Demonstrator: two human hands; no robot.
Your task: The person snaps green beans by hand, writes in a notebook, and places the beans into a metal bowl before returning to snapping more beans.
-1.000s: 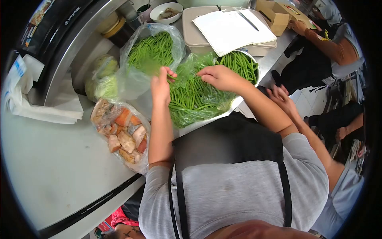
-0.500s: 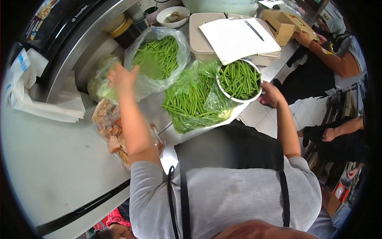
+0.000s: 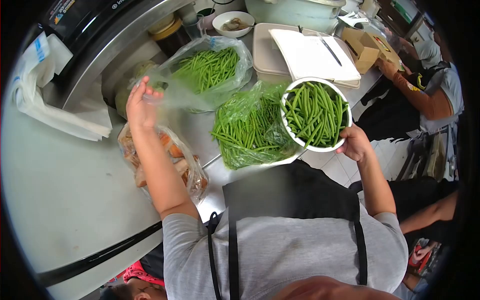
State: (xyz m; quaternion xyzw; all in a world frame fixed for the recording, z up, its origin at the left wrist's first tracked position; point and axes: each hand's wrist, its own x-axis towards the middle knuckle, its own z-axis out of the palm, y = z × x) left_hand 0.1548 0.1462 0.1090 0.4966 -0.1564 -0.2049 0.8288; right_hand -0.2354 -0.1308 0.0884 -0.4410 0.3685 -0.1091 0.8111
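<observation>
My right hand (image 3: 356,143) grips the rim of a white bowl (image 3: 344,90) full of cut green beans (image 3: 316,115), raised over the counter edge. My left hand (image 3: 142,102) is closed on the edge of a clear plastic bag (image 3: 242,75), whose pulled film is blurred. Green beans (image 3: 207,70) lie inside that bag. Between my hands, a second clear bag (image 3: 247,130) of longer green beans rests on the metal counter. Below my left hand sits a bag of brownish chunks (image 3: 177,160).
An open notebook with a pen (image 3: 312,55) lies on a lidded beige container (image 3: 265,50). Behind are a white bowl with a spoon (image 3: 233,23) and a large tub (image 3: 295,15). A co-worker (image 3: 430,95) stands at the right near a cardboard box (image 3: 360,47).
The bowl of beans has been lifted and brought nearer in my right hand. My left hand has shifted slightly left and now pulls the bag's film.
</observation>
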